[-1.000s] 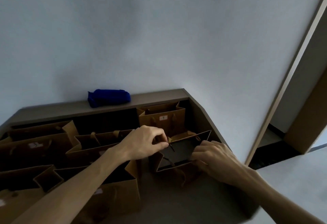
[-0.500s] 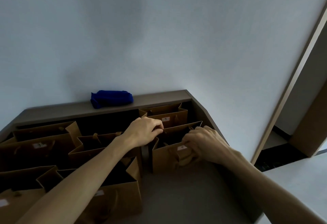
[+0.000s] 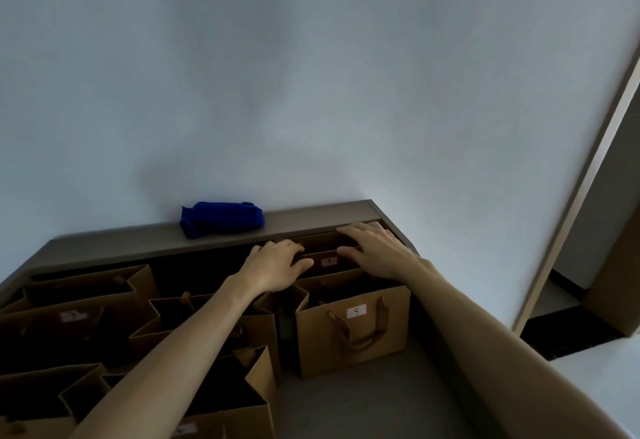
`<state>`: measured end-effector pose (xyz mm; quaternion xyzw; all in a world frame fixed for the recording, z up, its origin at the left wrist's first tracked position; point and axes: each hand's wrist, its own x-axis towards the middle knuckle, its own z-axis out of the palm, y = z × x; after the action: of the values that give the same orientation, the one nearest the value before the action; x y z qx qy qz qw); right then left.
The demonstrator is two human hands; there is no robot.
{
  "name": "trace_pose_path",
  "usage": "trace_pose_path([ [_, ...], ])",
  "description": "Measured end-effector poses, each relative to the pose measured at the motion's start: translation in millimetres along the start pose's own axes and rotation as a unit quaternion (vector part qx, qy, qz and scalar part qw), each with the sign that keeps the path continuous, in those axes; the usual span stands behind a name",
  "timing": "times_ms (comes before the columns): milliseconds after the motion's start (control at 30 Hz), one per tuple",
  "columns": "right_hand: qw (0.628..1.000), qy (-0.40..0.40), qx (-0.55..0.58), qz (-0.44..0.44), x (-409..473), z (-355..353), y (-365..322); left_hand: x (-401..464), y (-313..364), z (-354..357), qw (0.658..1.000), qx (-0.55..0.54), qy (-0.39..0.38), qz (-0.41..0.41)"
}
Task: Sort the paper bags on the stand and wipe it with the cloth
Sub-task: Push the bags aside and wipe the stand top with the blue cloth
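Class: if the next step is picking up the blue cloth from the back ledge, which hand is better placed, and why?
Probably the left hand: it rests on the rear bag just below and nearer the blue cloth. The right hand lies farther along, near the stand's corner.

Dim plain wall (image 3: 311, 75), door frame (image 3: 585, 175)

Both hands (image 3: 277, 267) (image 3: 377, 251) on bag 1 (image 3: 329, 262), behind bag 5 (image 3: 356, 331).
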<state>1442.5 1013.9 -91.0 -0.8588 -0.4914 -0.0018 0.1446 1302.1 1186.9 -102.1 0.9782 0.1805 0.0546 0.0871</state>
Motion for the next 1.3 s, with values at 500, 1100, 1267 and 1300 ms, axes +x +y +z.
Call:
trace_pose_path([
  [500,0.999,-0.024,-0.043,-0.001,-44,27,2,-53,2,7,0.995,-0.082,-0.013,0.064],
  [1100,0.998,0.025,-0.034,-0.037,-12,12,-28,-59,-33,-18,0.984,-0.115,0.12,0.064],
  [1267,0.989,0.057,0.039,-0.129,-30,16,-53,-118,-58,-39,0.984,-0.13,0.105,0.069],
  [1300,0.986,0.056,0.043,-0.148,-33,18,-61,-128,-64,-42,0.987,-0.12,0.089,0.063],
])
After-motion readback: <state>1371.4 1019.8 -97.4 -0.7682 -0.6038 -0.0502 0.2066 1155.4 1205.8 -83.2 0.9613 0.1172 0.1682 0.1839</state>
